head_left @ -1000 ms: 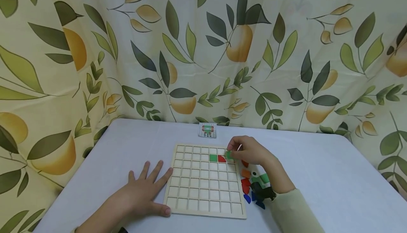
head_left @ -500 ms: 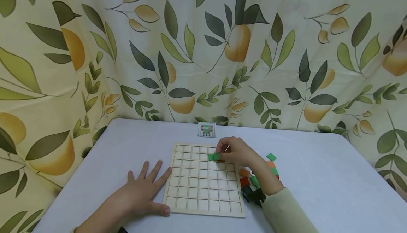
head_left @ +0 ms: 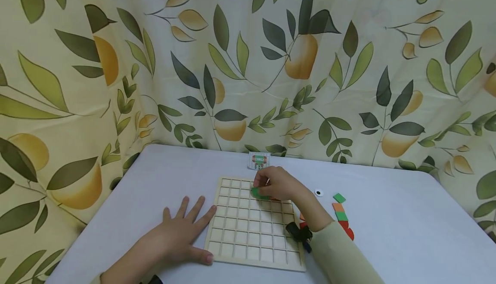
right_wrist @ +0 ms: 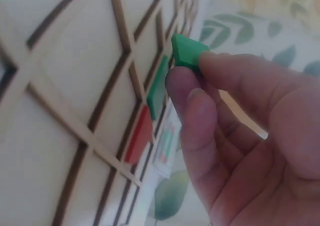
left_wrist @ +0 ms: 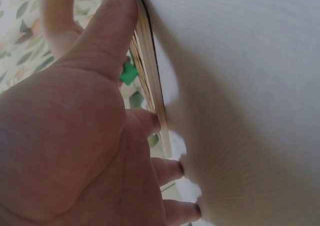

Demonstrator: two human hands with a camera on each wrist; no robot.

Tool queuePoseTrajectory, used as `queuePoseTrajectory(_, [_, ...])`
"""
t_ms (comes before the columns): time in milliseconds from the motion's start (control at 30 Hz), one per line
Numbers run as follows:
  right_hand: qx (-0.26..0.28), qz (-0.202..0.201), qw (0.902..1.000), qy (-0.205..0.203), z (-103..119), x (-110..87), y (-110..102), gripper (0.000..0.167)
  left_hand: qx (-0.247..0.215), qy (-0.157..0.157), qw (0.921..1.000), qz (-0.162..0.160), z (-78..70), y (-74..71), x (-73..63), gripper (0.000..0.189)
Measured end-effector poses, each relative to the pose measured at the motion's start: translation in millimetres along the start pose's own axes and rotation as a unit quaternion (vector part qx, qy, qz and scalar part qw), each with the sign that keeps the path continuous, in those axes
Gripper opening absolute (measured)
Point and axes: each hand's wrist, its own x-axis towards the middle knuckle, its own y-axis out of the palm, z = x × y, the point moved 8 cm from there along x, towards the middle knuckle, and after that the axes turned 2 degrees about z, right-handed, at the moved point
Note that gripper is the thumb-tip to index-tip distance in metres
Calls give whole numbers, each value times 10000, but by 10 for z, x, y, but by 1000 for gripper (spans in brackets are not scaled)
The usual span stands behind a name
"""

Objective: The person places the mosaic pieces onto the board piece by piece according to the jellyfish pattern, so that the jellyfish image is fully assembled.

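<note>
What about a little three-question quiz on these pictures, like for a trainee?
1. What colour is the tile that the right hand pinches?
2. True or false: the left hand grips a red tile.
3. The picture card lies (a) under the left hand; (b) beyond the far edge of the grid board; (c) in the right hand.

Key: 1. green; 2. false, it is spread at the grid board's left edge; 3. b.
</note>
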Motion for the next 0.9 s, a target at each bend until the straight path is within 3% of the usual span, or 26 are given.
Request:
queuePoseTrajectory(267, [-506,87,9984,232,27,42,30,10,27,-70,10000,59,-6,9,18,118])
queuePoseTrajectory(467, [-723,249,9969,182,56,12,37,12,14,-88,9999,74,-1,9,12,118])
queuePoseTrajectory(633, [-372,271,9989,-7,-1,-102,-2,14,50,-108,9999,67,-4,7,6,119])
queuePoseTrajectory(900, [354,-146,9977,556,-382,-478,-349,19,-14,-7,10000,12,-24,-20,-15,118])
